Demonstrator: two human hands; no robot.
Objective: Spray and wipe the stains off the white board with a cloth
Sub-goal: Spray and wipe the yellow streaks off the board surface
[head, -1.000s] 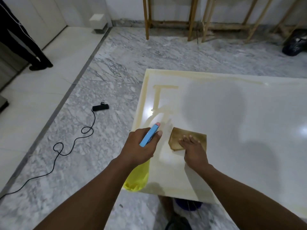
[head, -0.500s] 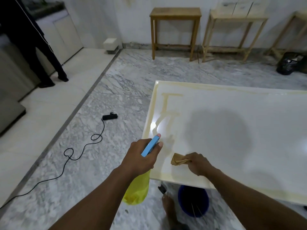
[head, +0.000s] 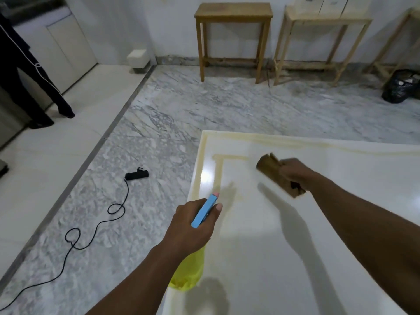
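A large white board [head: 341, 223] lies flat, filling the right half of the view. Yellowish stains [head: 218, 169] run along its left and far edges and form an L near the left corner. My left hand [head: 193, 226] grips a spray bottle [head: 189, 271] with a yellow body and a blue head, held over the board's left edge and pointing away from me. My right hand [head: 295, 172] holds a crumpled brown cloth [head: 270, 168], lifted above the board near the top bar of the L stain.
Grey marble floor surrounds the board. A black cable with a plug block [head: 136, 175] trails on the floor to the left. Wooden tables [head: 234, 12] stand along the back wall, a black bag [head: 400, 88] at the far right. A person's legs [head: 34, 87] stand at far left.
My right hand gathered the cloth from flat on the board's near edge, lifted it and carried it toward the far left corner. The view rose. My left hand kept hold of the bottle.
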